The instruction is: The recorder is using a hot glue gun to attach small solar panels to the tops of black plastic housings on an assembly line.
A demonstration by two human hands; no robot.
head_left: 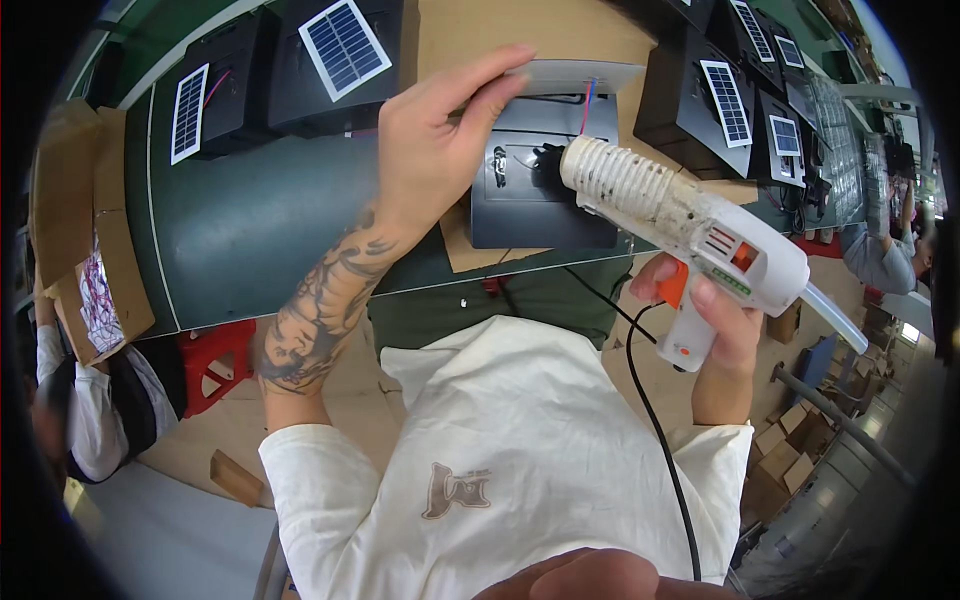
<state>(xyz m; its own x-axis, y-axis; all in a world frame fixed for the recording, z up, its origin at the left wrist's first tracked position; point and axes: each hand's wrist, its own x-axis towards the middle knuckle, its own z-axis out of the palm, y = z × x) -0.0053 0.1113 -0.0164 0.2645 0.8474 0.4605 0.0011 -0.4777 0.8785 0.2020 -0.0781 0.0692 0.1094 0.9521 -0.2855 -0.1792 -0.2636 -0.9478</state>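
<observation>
Between thumb and fingers, my left hand (pixel 440 135) pinches the left edge of a small solar panel (pixel 570 76), tipped up with its pale back toward me. Red and blue wires (pixel 588 105) run from that panel down to a black plastic housing (pixel 540 220) on the table. Wrapped round the grip of a white hot glue gun (pixel 690 220) is my right hand (pixel 715 310), a finger at its orange trigger. The gun's dark nozzle points left, over the housing. From its rear sticks a translucent glue stick (pixel 835 318).
Black housings with solar panels stand at the back left (pixel 345 50) and back right (pixel 700 100). Cardboard (pixel 480 258) lies under the worked housing. A black cord (pixel 655 400) hangs from the gun. At far left are an open carton (pixel 110 230) with wires and a seated person (pixel 95 420).
</observation>
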